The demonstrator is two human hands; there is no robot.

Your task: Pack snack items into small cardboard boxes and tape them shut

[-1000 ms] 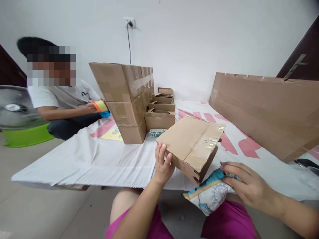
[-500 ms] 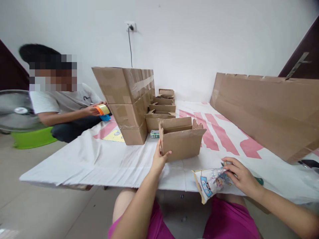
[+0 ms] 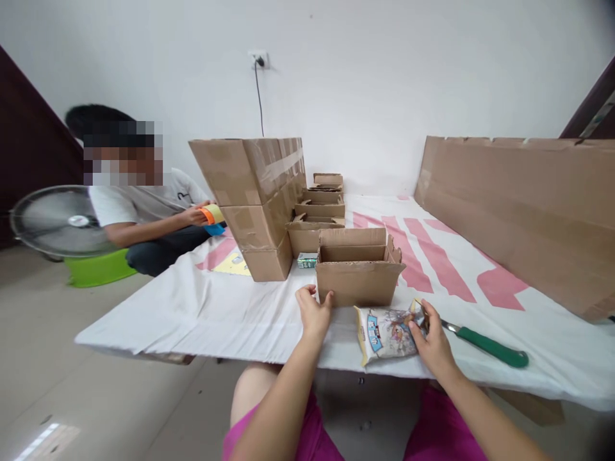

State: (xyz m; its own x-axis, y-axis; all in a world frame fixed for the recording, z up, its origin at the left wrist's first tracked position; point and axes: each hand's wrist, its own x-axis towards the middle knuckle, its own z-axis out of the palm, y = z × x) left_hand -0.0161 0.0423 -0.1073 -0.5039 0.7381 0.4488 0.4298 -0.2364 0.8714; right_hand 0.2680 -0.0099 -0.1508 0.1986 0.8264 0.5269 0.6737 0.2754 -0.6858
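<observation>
An open cardboard box (image 3: 355,285) stands on the cloth-covered table in front of me. My left hand (image 3: 314,312) is at its lower left corner, with the thumb against the front face and the fingers apart beside the end. My right hand (image 3: 432,339) pinches the right end of a printed snack packet (image 3: 391,333), which lies at the table's near edge. Just right of that hand is a green-handled knife (image 3: 492,346); part of its blade is hidden behind the fingers. A small green carton (image 3: 306,260) lies behind the box's left end.
Taped cardboard boxes (image 3: 266,224) are stacked left of centre, with open boxes (image 3: 319,208) in a row beside them. A large cardboard panel (image 3: 519,218) stands at the right. On the left, a person (image 3: 144,205) holds a tape roll (image 3: 211,214) near a fan (image 3: 72,221).
The box has turned slightly and now stands flat, my left hand lower at its corner. The packet has moved left and up onto the table. More of the knife shows.
</observation>
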